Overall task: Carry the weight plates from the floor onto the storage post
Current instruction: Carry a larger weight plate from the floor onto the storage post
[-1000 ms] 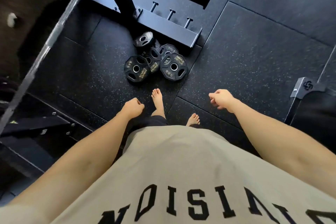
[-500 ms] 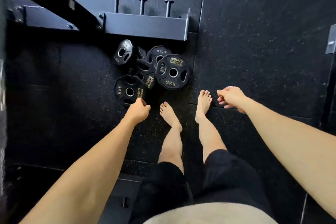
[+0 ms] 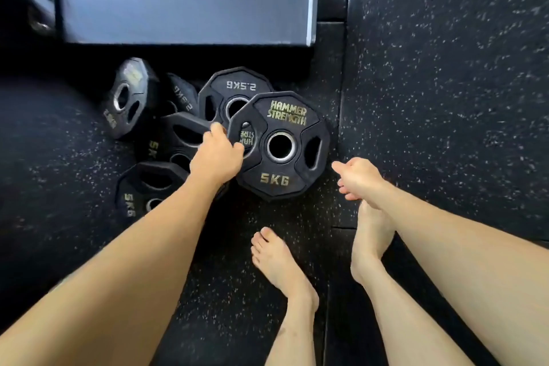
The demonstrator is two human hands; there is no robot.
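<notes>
Left hand down on the top plate!

A second ago both hands hung loose above the pile; now the left hand [image 3: 216, 154] has dropped to the 5 kg plate [image 3: 280, 144], fingers curled into its grip slot at the near edge (a hold, by the look of it). The right hand [image 3: 358, 178] hovers just right of that plate, loosely curled, holding nothing. Other plates [image 3: 154, 184] lie left of the gripping hand, and the storage rack [image 3: 184, 9] sits beyond it, so the first lift looks imminent.

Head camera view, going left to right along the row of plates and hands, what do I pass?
Tilted plate → left hand → Hammer Strength 5KG plate → right hand.
</notes>
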